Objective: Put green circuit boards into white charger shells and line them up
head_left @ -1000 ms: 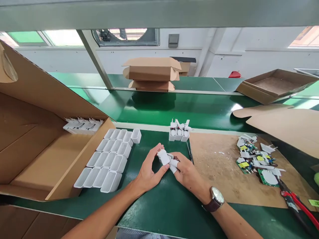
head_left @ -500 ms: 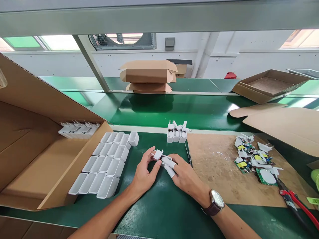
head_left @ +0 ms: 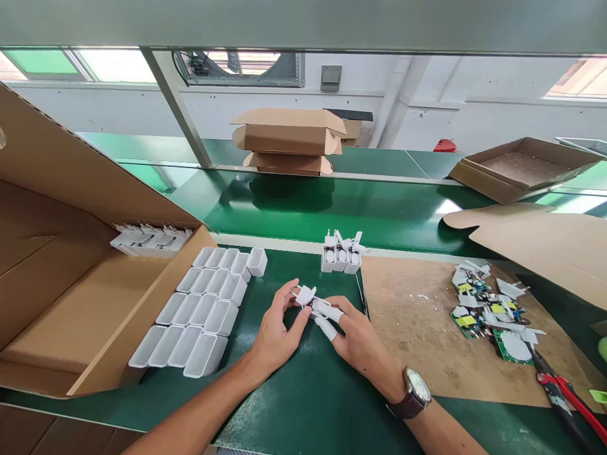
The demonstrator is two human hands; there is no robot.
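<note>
Above the green table, my left hand (head_left: 283, 325) and my right hand (head_left: 355, 332) are closed on one small white plug-like part (head_left: 306, 295) between them. My left thumb and fingers pinch its near end. On my right hand, white finger covers wrap the thumb and a finger; they hide much of what lies under them. Left of my hands stand rows of open white plastic housings (head_left: 205, 347). Beyond them, three filled white housings (head_left: 341, 258) stand together with white parts sticking out of their tops.
A large open cardboard box (head_left: 61, 303) at the left holds white units with pins (head_left: 152, 240). On a brown board (head_left: 403, 328) at the right lie circuit boards (head_left: 493, 309) and red-handled pliers (head_left: 559, 392). Folded cartons (head_left: 289, 139) and an open carton (head_left: 526, 165) stand behind.
The view has shifted slightly. Both hands keep their hold on the white part, which is tilted a little differently. Nothing else has visibly moved.
</note>
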